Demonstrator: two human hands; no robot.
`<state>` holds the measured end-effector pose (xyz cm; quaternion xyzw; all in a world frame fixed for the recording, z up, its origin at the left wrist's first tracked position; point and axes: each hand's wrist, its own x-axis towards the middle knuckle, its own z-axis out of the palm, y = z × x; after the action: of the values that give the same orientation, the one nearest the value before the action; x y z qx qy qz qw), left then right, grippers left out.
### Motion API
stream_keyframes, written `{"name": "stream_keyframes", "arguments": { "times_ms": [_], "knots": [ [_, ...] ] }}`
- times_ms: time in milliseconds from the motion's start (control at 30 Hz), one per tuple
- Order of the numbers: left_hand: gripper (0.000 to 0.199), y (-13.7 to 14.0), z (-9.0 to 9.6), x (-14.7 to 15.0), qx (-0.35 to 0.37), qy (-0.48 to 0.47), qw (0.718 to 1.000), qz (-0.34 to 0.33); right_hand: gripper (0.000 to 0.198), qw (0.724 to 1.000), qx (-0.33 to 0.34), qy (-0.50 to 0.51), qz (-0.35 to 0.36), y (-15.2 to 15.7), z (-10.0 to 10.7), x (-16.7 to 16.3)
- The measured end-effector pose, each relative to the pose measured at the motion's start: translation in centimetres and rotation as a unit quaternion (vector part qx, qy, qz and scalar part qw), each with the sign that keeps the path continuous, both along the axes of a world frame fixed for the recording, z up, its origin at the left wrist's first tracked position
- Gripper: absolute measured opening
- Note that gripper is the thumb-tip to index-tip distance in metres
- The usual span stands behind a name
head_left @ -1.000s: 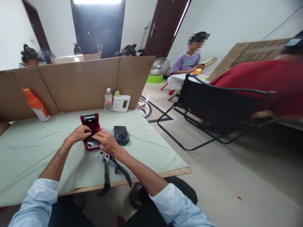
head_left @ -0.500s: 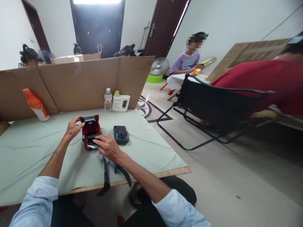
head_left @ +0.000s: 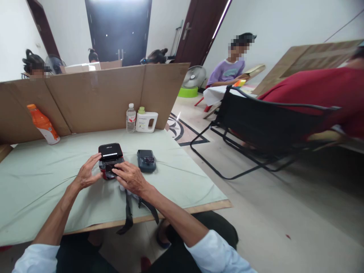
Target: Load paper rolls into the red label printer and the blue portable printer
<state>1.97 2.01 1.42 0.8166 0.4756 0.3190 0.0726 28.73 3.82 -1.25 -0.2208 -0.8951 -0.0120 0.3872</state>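
A small red and black portable printer (head_left: pixel 110 148) sits on the cloth-covered table, its black lid tipped down toward the body. My left hand (head_left: pixel 85 175) is at its left side, thumb and fingers apart, fingertips touching the casing near the lid. Across the front right of the printer lies my right hand (head_left: pixel 132 179), fingers stretched out over a dark glossy front piece; its thumb is mostly hidden. A second dark compact device (head_left: pixel 146 160) lies to the right. Below my right hand, a grey-and-black strap (head_left: pixel 129 208) hangs over the table edge.
An orange bottle (head_left: pixel 44 125), a clear water bottle (head_left: pixel 131 119) and a white jug (head_left: pixel 146 122) stand before a cardboard screen (head_left: pixel 96 98). A black folding chair (head_left: pixel 264 125) is to the right, with a person in red. Other people sit beyond.
The printer's raised lid has swung down toward the body. My left hand has moved from the lid's upper edge down to the printer's left side. My right hand stays at the front.
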Motion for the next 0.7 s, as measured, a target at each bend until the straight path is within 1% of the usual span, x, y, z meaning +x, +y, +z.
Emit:
{"name": "stream_keyframes", "arguments": {
  "times_ms": [100,200,267,333,400,433,500,533,600,700],
  "knots": [
    [0.061,-0.2,-0.8,0.3,0.021,0.009,0.999,0.039,0.024,1.0,-0.002,0.001,0.001,-0.3,0.2,0.1],
    [0.058,-0.2,-1.5,0.7,0.016,0.004,0.996,0.085,0.022,1.0,-0.018,0.003,0.019,-0.4,0.7,0.4],
    [0.059,-0.2,-1.7,0.9,0.007,0.001,0.995,0.097,0.028,0.999,-0.036,0.013,0.038,-0.3,1.0,0.8],
    [0.06,-0.2,-1.7,0.9,0.003,0.0,0.995,0.097,0.036,0.997,-0.066,0.03,0.036,0.3,1.3,1.2],
    [0.06,-0.1,-1.6,1.0,0.001,0.0,0.995,0.097,0.048,0.994,-0.106,0.033,0.004,1.4,1.4,1.5],
    [0.06,-0.1,-1.6,1.0,-0.001,0.001,0.995,0.099,0.057,0.991,-0.129,0.024,-0.019,2.0,1.5,1.6],
    [0.061,-0.2,-1.5,1.1,-0.006,0.004,0.994,0.106,0.076,0.984,-0.172,-0.012,-0.053,3.3,1.3,1.7],
    [0.062,-0.2,-1.5,1.2,-0.006,0.007,0.994,0.11,0.082,0.979,-0.19,-0.034,-0.06,3.8,1.2,1.7],
    [0.064,-0.3,-1.6,1.4,-0.007,0.013,0.993,0.115,0.083,0.973,-0.215,-0.067,-0.057,4.6,0.9,1.7],
    [0.064,-0.4,-1.7,1.6,-0.005,0.016,0.993,0.12,0.081,0.969,-0.228,-0.08,-0.044,5.0,0.4,1.7]
  ]
}}
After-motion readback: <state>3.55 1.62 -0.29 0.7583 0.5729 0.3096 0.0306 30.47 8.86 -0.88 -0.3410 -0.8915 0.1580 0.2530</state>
